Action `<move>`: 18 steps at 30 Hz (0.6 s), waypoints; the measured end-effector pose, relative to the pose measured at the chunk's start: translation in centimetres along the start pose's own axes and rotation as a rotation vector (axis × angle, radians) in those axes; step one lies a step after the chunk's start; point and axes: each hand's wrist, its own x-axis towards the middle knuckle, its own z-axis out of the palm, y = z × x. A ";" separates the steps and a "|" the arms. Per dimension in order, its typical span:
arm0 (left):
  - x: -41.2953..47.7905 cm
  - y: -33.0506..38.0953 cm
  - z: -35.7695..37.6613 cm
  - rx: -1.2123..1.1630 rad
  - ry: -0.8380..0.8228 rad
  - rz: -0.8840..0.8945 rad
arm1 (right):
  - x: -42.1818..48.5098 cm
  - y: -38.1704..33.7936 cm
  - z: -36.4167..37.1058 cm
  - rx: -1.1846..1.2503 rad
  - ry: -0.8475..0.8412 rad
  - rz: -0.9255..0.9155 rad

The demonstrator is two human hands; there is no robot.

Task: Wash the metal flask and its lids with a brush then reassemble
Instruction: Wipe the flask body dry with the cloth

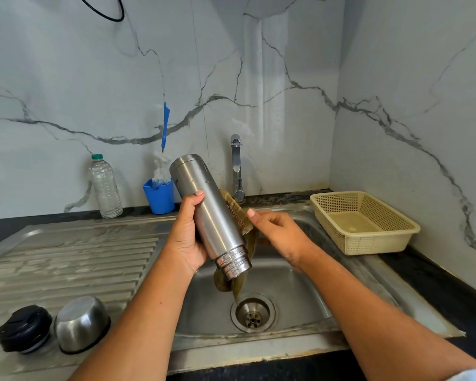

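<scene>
I hold the steel flask (208, 213) tilted over the sink basin (286, 292), its threaded open mouth pointing down toward me. My left hand (188, 237) grips its body from the left. My right hand (278, 232) holds an olive-brown scrubbing brush (238, 215), bristles pressed against the flask's right side. The steel cup lid (81, 324) lies upside down on the drainboard at lower left. The black inner stopper (24, 328) sits next to it.
A blue cup (160, 199) with a blue-handled bottle brush (164, 138) stands by the wall, a plastic water bottle (105, 188) to its left. The tap (237, 169) is behind the flask. A beige plastic basket (366, 221) sits right of the sink.
</scene>
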 end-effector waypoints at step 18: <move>0.3 0.1 -0.2 0.107 0.032 -0.015 | 0.5 0.3 -0.2 -0.064 0.268 -0.116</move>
